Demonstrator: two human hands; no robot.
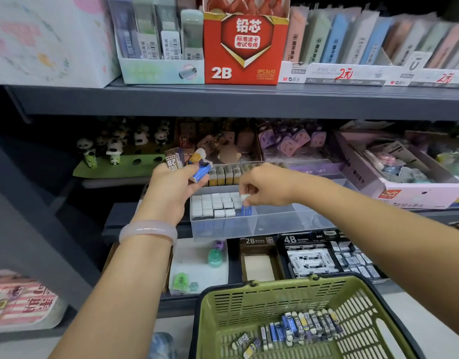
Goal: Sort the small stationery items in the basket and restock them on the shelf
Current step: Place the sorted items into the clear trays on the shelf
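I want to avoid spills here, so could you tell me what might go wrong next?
The left hand grips several loose erasers at once; one could slip out. The right hand pinches a white eraser over the clear plastic tray, which overhangs the shelf edge and might tip if pressed.

A blurred pink-striped soft pouch [18, 301] runs off the left edge. The green slatted plastic basket [249, 301] is cut by the bottom edge. Labels on the small sleeved erasers [301, 326] inside are too small to read. A round blurred patch [228, 153] hides one shelf item.
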